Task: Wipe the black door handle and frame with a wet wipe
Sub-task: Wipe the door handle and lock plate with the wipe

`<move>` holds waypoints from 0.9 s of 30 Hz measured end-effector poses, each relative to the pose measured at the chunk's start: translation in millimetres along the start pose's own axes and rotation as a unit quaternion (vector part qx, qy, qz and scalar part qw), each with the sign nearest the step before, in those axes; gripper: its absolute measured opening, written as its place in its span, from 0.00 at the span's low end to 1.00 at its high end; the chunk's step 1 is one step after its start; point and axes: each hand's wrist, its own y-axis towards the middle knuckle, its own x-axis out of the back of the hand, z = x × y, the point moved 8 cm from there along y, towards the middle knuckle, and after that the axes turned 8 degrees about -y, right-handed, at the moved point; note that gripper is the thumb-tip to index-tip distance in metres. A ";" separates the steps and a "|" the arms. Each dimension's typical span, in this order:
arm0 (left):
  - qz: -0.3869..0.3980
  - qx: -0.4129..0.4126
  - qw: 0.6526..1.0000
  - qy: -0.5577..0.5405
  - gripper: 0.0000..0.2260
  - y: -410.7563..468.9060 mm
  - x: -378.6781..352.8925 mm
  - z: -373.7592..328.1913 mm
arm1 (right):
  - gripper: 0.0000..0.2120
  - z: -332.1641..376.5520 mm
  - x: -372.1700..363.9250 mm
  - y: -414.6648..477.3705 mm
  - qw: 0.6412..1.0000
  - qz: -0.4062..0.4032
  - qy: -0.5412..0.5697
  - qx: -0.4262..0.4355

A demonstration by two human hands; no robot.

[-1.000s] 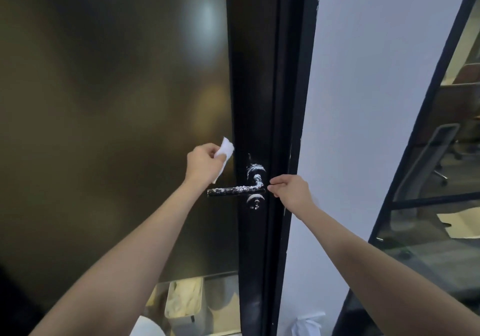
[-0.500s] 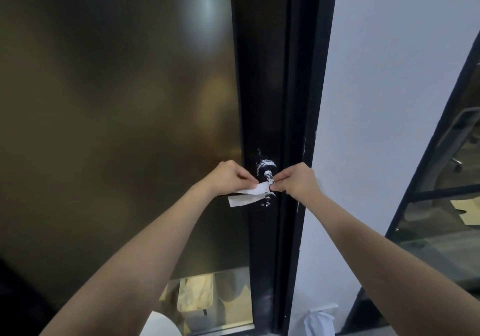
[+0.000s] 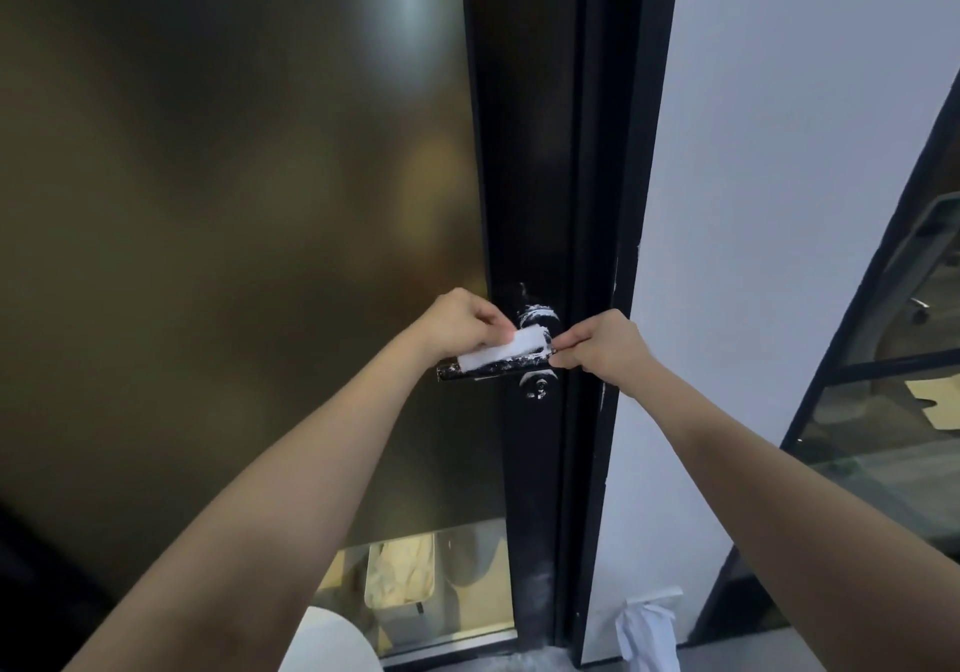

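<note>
Over the black door handle (image 3: 493, 369), a wet wipe (image 3: 501, 350) is pinched by left hand (image 3: 460, 322) and right hand (image 3: 605, 343), stretched between both.

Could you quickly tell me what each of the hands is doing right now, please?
Left hand: closed, pinching the wet wipe.
Right hand: closed, pinching the wipe's other end.

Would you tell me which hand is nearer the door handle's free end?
Left. The left hand sits just above the handle's free end, holding the wet wipe; the right hand pinches the wipe's other end, farther right.
</note>
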 end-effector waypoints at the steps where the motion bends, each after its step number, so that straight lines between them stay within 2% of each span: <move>1: 0.022 -0.012 0.999 0.028 0.07 -1.8 -10.3 -2.4 | 0.13 0.1 -0.2 0.4 1.000 0.005 -0.003 -0.001; 5: 0.010 -0.041 0.996 0.074 0.08 -7.2 -10.4 2.9 | 0.13 -1.5 -0.1 0.3 1.000 0.002 -0.002 -0.005; 12: 0.013 0.032 0.993 0.111 0.06 -16.9 27.8 20.9 | 0.12 -5.1 -1.7 -4.2 0.999 -0.009 0.023 -0.042; 15: -0.015 -0.001 0.996 0.087 0.08 -10.0 12.8 2.3 | 0.11 -5.1 -1.7 -4.6 0.997 -0.015 0.018 -0.068; 19: 0.002 -0.022 0.996 0.082 0.09 -8.9 -17.9 -3.0 | 0.09 -5.3 0.7 -5.3 0.996 -0.029 -0.002 -0.085; 27: -0.001 0.033 0.995 0.091 0.07 -19.3 19.8 18.7 | 0.10 -4.9 -0.3 -4.8 0.994 -0.033 -0.017 -0.101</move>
